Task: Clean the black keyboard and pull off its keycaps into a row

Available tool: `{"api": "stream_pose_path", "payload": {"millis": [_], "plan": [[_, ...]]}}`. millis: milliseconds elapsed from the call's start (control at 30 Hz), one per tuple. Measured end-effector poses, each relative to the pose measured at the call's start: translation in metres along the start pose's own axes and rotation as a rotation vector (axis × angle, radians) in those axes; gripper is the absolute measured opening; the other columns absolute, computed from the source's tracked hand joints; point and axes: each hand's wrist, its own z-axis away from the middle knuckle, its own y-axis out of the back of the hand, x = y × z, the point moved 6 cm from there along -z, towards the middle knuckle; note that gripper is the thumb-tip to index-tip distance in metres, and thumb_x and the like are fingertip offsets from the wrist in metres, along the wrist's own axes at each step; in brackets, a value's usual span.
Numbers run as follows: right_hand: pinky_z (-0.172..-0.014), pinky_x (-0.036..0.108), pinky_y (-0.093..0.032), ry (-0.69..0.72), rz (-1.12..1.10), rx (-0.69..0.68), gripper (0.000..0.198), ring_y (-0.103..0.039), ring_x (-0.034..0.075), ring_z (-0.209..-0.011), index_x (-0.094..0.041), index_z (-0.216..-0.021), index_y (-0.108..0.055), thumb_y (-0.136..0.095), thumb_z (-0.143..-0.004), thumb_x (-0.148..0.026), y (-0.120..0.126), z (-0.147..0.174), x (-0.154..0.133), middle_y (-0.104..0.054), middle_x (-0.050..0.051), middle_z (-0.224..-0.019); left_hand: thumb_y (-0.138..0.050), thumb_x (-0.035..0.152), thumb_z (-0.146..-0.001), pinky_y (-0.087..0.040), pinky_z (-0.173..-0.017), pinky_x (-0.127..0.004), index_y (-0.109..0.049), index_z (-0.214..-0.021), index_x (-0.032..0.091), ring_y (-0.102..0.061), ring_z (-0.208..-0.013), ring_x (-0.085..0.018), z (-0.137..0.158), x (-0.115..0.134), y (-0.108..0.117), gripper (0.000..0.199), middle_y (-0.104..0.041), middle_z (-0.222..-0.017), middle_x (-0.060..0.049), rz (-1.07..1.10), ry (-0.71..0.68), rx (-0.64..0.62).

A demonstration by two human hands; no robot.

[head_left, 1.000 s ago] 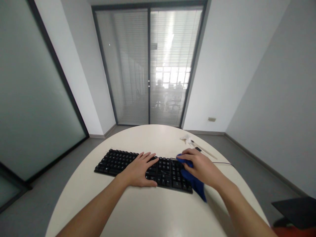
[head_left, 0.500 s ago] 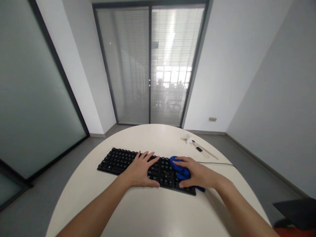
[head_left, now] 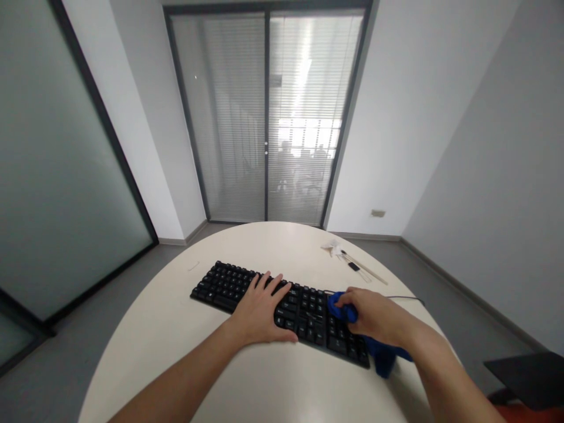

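Observation:
A black keyboard (head_left: 230, 282) lies at a slant on the round white table (head_left: 282, 388). My left hand (head_left: 259, 314) rests flat on its middle keys, fingers spread, thumb near the front edge. In my right hand (head_left: 374, 314) a blue cloth (head_left: 341, 308) is bunched up and pressed on the keys at the keyboard's right end. Part of the cloth hangs down beyond the keyboard's right edge onto the table. The fingertips under the cloth are partly hidden.
Toward the back right of the table lie a thin stick-like brush (head_left: 365, 269), a small black-ended item (head_left: 353, 267) and a crumpled white scrap (head_left: 333, 247). A dark cable (head_left: 403, 297) runs to the right edge. A dark chair (head_left: 529, 379) stands at lower right.
The keyboard has shifted to the right and slightly toward me, with my left hand on it. My right hand has moved right with the cloth, closing more tightly around it.

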Motion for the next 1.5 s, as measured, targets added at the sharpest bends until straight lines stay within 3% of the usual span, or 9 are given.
{"api": "stream_pose_path", "payload": {"millis": [133,300,433,567,767,967,1267,1500], "plan": [[-0.076,0.035,-0.049,-0.025,0.102,0.068,0.037,-0.069,0.03,-0.093,-0.028,-0.099,-0.078,-0.063,-0.067,-0.015,0.009,-0.002,-0.015,-0.074,0.007,-0.097,-0.056,0.092,-0.061,-0.016,-0.118,-0.063,-0.036,-0.153,0.025,-0.025,-0.145,-0.045,0.0,-0.001,-0.002,0.116,-0.033,-0.16,-0.013,0.013,-0.032,-0.007],[-0.096,0.037,-0.048,0.18,-0.053,0.348,0.044,-0.061,0.025,-0.112,-0.028,-0.123,-0.067,-0.057,-0.081,-0.021,0.007,-0.021,-0.038,-0.065,0.007,-0.125,-0.057,0.089,-0.066,-0.016,-0.118,-0.062,-0.034,-0.154,0.025,-0.025,-0.146,-0.045,0.0,0.0,-0.001,0.111,-0.032,-0.16,-0.013,0.011,-0.06,-0.02],[-0.104,0.04,-0.043,0.316,-0.117,0.265,0.046,-0.058,0.025,-0.116,-0.025,-0.129,-0.064,-0.056,-0.084,-0.022,-0.023,-0.036,-0.042,-0.064,0.008,-0.129,-0.056,0.079,-0.078,-0.018,-0.119,-0.059,-0.028,-0.156,0.027,-0.024,-0.147,-0.041,0.002,-0.004,0.003,0.098,-0.027,-0.162,-0.01,0.031,-0.123,-0.065],[-0.103,0.039,-0.044,0.274,-0.126,0.21,0.043,-0.061,0.025,-0.111,-0.024,-0.124,-0.068,-0.058,-0.082,-0.022,-0.031,-0.04,-0.034,-0.067,0.007,-0.125,-0.06,0.074,-0.079,-0.017,-0.121,-0.054,-0.029,-0.155,0.025,-0.023,-0.149,-0.035,0.005,-0.02,0.01,0.096,-0.029,-0.162,-0.011,0.068,-0.2,-0.095],[-0.095,0.034,-0.046,0.175,-0.127,0.13,0.036,-0.063,0.025,-0.108,-0.025,-0.112,-0.072,-0.059,-0.078,-0.023,-0.018,-0.031,-0.021,-0.069,0.004,-0.119,-0.065,0.08,-0.069,-0.016,-0.122,-0.055,-0.034,-0.154,0.027,-0.022,-0.149,-0.037,0.005,-0.041,0.016,0.105,-0.03,-0.161,-0.01,0.063,-0.132,-0.086],[-0.082,0.034,-0.046,-0.012,0.006,0.074,0.034,-0.065,0.027,-0.1,-0.024,-0.104,-0.073,-0.061,-0.072,-0.022,-0.006,-0.02,-0.011,-0.071,0.007,-0.108,-0.062,0.083,-0.069,-0.014,-0.121,-0.06,-0.032,-0.154,0.03,-0.021,-0.149,-0.04,0.004,-0.039,0.009,0.104,-0.029,-0.162,-0.008,0.071,-0.113,-0.065],[-0.079,0.037,-0.048,-0.085,0.148,0.042,0.037,-0.067,0.032,-0.102,-0.023,-0.106,-0.076,-0.06,-0.072,-0.02,0.0,-0.007,-0.019,-0.073,0.011,-0.106,-0.058,0.086,-0.069,-0.012,-0.121,-0.059,-0.031,-0.155,0.03,-0.019,-0.15,-0.038,0.001,-0.036,0.004,0.105,-0.027,-0.163,-0.006,0.073,-0.114,-0.087],[-0.075,0.039,-0.049,-0.188,0.141,0.024,0.035,-0.07,0.035,-0.097,-0.022,-0.102,-0.078,-0.064,-0.071,-0.026,0.004,-0.003,-0.004,-0.075,0.015,-0.104,-0.059,0.086,-0.068,-0.013,-0.121,-0.058,-0.033,-0.154,0.031,-0.02,-0.149,-0.038,0.001,-0.037,0.006,0.105,-0.029,-0.162,-0.006,0.094,-0.112,-0.074]]}}
